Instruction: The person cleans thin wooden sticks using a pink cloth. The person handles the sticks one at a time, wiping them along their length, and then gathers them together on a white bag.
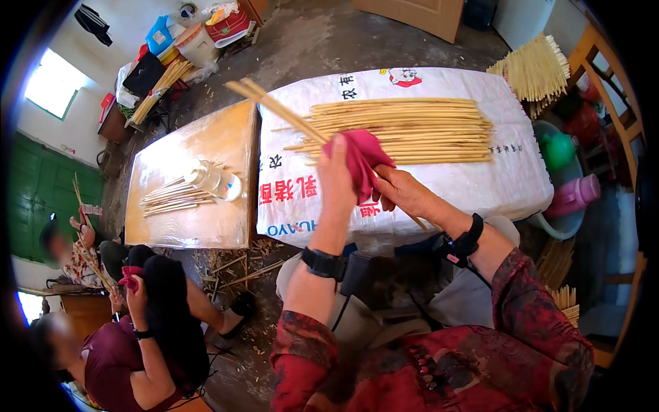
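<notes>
A few long, thin peeled wooden sticks point(288, 112) slant across in front of me, their far ends raised to the upper left. Around their middle is a crimson cloth point(364, 154), which my left hand point(335, 167) clasps against the sticks. My right hand point(406, 189) grips the same sticks lower down, at the cloth's edge; their near ends poke out below it. Under and beyond my hands, many similar sticks point(406, 130) lie side by side on a white woven sack point(515, 183) with printed writing, spread over a table.
To the left, a plastic-covered table point(195, 129) bears short sticks point(177, 196) and a clear plastic bottle point(221, 183). A co-worker point(123, 355) sits lower left with sticks and a red cloth. Stick bundles point(533, 69) and a basin point(558, 216) holding a pink jug point(574, 195) stand right.
</notes>
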Motion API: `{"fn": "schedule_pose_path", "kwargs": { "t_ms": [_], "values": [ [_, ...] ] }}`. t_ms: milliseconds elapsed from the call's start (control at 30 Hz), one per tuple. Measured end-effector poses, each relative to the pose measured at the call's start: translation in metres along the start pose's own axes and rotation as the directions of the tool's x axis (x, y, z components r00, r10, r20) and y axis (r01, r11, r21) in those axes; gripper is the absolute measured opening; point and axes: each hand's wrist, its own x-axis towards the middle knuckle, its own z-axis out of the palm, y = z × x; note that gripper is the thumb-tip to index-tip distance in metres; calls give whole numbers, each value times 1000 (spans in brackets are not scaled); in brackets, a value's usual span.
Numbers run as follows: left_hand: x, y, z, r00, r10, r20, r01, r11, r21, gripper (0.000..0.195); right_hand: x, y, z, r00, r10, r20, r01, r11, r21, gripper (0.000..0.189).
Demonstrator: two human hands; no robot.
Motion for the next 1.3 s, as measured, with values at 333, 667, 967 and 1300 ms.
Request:
{"fn": "schedule_pose_path", "kwargs": {
  "t_ms": [333, 667, 967, 1300],
  "values": [
    [29, 37, -34, 998, 25, -60, -39, 970, -238, 26, -32, 32, -18, 947, 65, 315, -126, 976, 179, 36],
    [21, -6, -11, 1000, -5, -5, 4, 978, -207, 36, -30, 33, 3, 978, 43, 206, -115, 930, 350, 29],
    [-24, -44, 17, 975, -144, 169, 156, 986, -58, 27, -20, 29, -11, 985, 143, 96, -172, 856, 487, 20],
    [-13, -13, 1, 973, -183, 143, 210, 955, -208, 21, -25, 17, 2, 997, -23, -74, 12, 989, -149, 27]
  ]
}}
